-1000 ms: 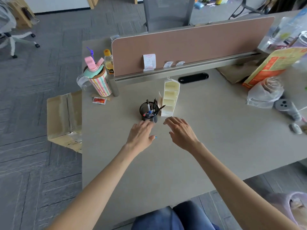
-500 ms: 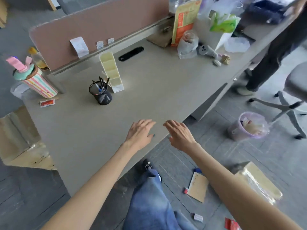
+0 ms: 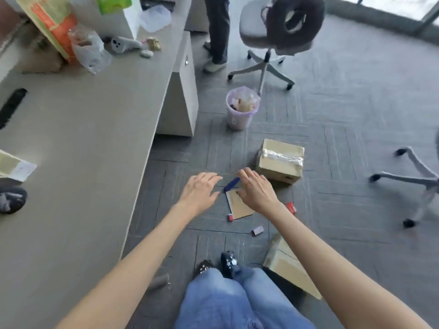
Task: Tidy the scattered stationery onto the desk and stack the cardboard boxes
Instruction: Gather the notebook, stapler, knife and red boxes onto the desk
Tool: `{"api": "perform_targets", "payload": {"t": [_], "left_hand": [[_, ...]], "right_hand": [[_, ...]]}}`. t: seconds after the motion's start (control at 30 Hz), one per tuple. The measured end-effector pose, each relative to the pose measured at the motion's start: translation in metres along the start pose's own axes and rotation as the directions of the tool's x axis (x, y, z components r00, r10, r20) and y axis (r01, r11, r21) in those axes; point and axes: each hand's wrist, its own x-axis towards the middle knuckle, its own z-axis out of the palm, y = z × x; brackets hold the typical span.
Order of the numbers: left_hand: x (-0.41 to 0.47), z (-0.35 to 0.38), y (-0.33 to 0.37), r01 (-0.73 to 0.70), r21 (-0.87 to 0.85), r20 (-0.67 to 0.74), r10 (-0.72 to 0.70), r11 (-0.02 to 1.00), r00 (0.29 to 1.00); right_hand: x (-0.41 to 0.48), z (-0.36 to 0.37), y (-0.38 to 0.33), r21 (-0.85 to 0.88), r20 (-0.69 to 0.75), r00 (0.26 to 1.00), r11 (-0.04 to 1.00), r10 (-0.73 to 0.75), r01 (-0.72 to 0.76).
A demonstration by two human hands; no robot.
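Stationery lies scattered on the grey carpet: a brown notebook (image 3: 240, 206), a blue pen-like item (image 3: 231, 184) at its top, a small red item (image 3: 230, 217) at its lower corner, another red item (image 3: 291, 207) and a small purple-grey eraser (image 3: 257, 230). My left hand (image 3: 199, 192) and my right hand (image 3: 257, 189) hover open above the notebook, holding nothing. A taped cardboard box (image 3: 280, 160) sits just beyond my right hand. A second cardboard box (image 3: 288, 264) lies under my right forearm. The desk (image 3: 83, 143) fills the left side.
A lilac waste bin (image 3: 241, 108) stands by the desk's end panel. A grey office chair (image 3: 273, 36) and another person's legs (image 3: 217, 32) are at the back. Another chair's base (image 3: 418, 181) is at right. Bags and clutter crowd the desk's far end.
My view has swung right, from the desk top with the pen cup down to the floor. Both hands stayed open and now hang over the notebook on the carpet.
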Motion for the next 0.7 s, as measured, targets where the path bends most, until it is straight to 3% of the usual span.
{"api": "perform_targets", "payload": {"t": [0.17,0.23,0.37,0.53,0.7], "left_hand": [[0.023,0.019,0.037,-0.231,0.005,0.113,0.229,0.973,0.967],[0.029,0.034,0.056,-0.344,0.026,0.159,0.336,0.938,0.928],[0.034,0.062,0.076,-0.441,0.04,0.238,0.421,0.896,0.876],[0.041,0.104,0.099,-0.501,0.017,0.329,0.469,0.865,0.82],[0.065,0.167,0.116,-0.497,-0.004,0.353,0.466,0.868,0.811]], "right_hand": [[-0.05,0.015,0.028,0.083,-0.001,0.959,0.955,0.285,-0.284],[-0.075,0.026,0.038,0.121,-0.002,0.908,0.902,0.418,-0.415],[-0.111,0.045,0.053,0.15,0.029,0.818,0.807,0.574,-0.571],[-0.15,0.081,0.076,0.157,0.12,0.732,0.715,0.67,-0.681],[-0.161,0.14,0.107,0.177,0.19,0.709,0.687,0.679,-0.705]]}}
